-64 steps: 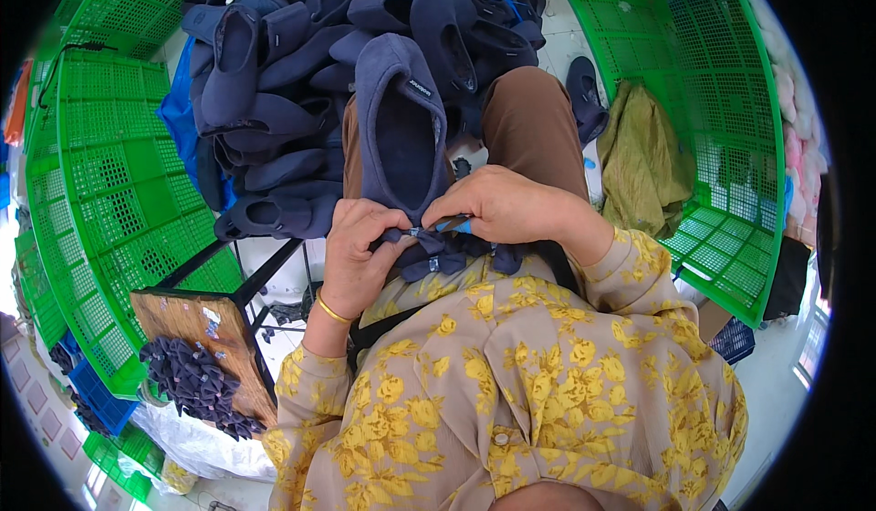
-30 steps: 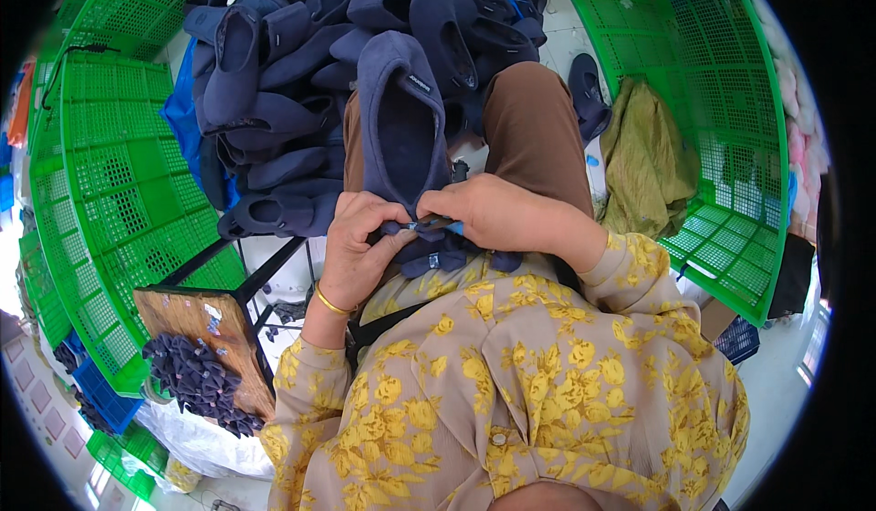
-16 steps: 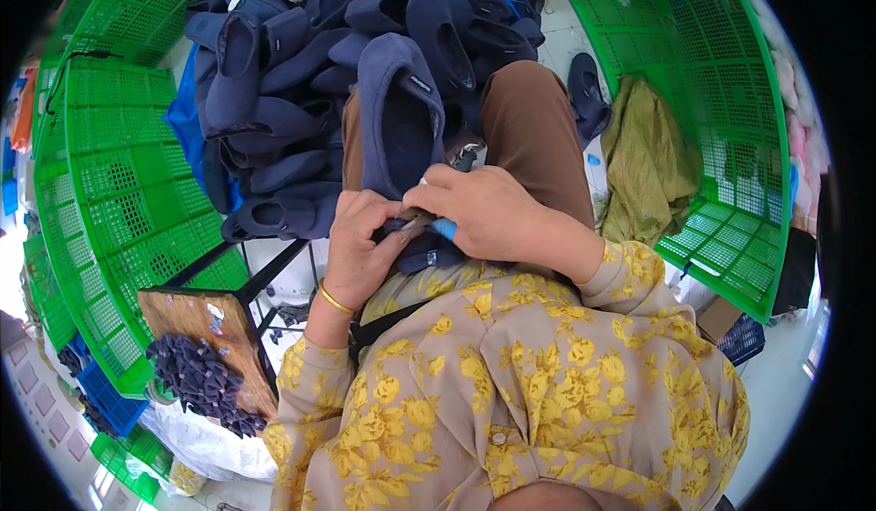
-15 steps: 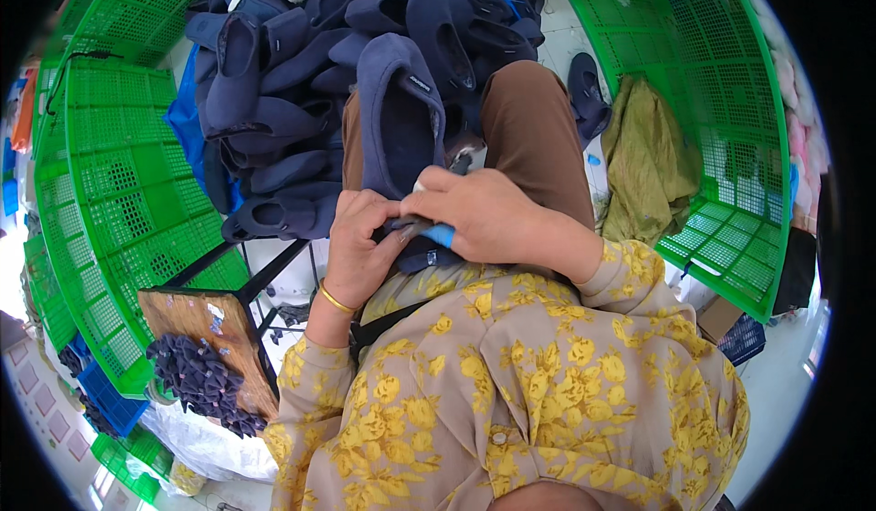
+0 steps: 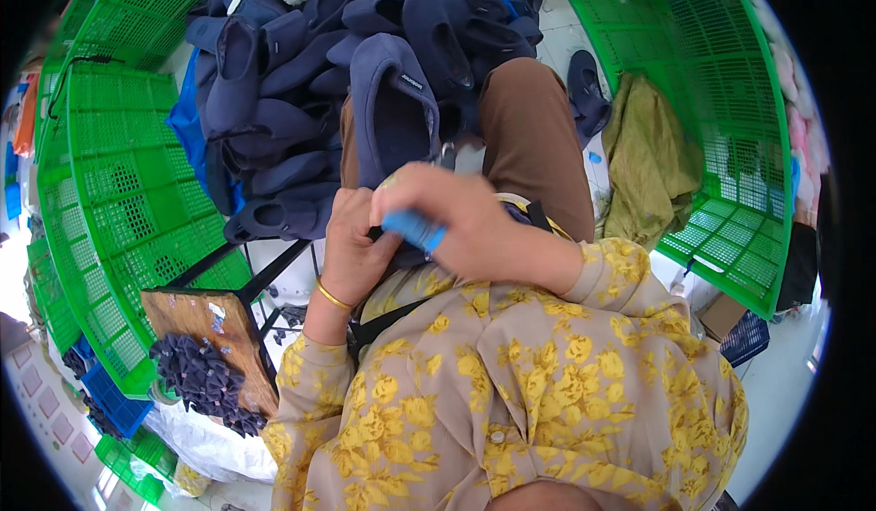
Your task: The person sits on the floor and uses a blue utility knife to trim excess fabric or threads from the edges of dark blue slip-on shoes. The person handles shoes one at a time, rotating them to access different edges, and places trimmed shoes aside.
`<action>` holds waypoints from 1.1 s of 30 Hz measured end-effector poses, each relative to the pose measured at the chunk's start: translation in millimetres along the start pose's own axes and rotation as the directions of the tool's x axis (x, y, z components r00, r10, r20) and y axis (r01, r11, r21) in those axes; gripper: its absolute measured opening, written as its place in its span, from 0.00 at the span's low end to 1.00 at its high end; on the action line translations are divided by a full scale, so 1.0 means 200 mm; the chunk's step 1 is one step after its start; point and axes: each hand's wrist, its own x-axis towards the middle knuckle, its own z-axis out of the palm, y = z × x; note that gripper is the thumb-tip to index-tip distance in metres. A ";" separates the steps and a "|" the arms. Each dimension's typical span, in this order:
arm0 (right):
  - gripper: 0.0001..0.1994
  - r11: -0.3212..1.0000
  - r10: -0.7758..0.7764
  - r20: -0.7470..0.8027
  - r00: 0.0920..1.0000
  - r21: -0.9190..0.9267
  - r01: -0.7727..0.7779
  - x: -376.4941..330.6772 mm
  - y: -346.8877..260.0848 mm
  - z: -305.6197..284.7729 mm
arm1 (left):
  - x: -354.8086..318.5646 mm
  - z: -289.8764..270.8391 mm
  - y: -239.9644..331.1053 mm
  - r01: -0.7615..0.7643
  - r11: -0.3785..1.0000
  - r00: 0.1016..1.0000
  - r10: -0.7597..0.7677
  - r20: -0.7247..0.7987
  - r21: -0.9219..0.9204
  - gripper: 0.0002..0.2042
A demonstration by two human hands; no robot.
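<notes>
A navy fabric slipper (image 5: 379, 64) stands toe-away between my knees, its opening facing up and a small label on its inner rim. My left hand (image 5: 354, 233) is closed at the slipper's heel end, fingertips pinched together. What exactly it pinches is hidden. My right hand (image 5: 447, 214) is curled and blurred by motion, crossing over the left fingertips. A blue piece (image 5: 413, 229) shows at its lower side and a metal end (image 5: 447, 153) beyond its far side. They look like parts of one tool, whose kind I cannot make out.
A heap of navy slippers (image 5: 274, 123) lies ahead and left. Green plastic crates stand left (image 5: 119, 237) and right (image 5: 730, 128), an olive cloth (image 5: 648, 164) by the right one. A wooden-topped stool (image 5: 178, 315) at my left carries dark fabric pieces (image 5: 205, 379).
My right hand has swung left and turned, now covering the left fingertips. The blue piece has shifted left with it. The slipper has tilted slightly left; my left hand has barely moved.
</notes>
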 end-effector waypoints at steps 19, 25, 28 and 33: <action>0.13 0.872 0.306 0.243 0.920 -0.460 -0.168 -0.12 0.11 -0.18 | -0.06 0.02 0.05 -0.053 0.989 0.992 0.067 -0.105 0.137 0.12; 0.11 0.829 0.338 0.273 0.901 -0.540 -0.147 -0.10 0.10 -0.17 | -0.06 0.03 0.04 -0.067 0.989 0.991 0.081 -0.104 0.134 0.12; 0.10 0.819 0.350 0.274 0.896 -0.554 -0.150 -0.10 0.11 -0.16 | -0.06 0.03 0.04 -0.067 0.988 0.991 0.083 -0.107 0.140 0.12; 0.10 0.719 0.409 0.263 0.874 -0.683 -0.130 -0.06 0.11 -0.11 | -0.06 0.03 0.03 -0.072 0.982 0.991 0.090 -0.097 0.174 0.12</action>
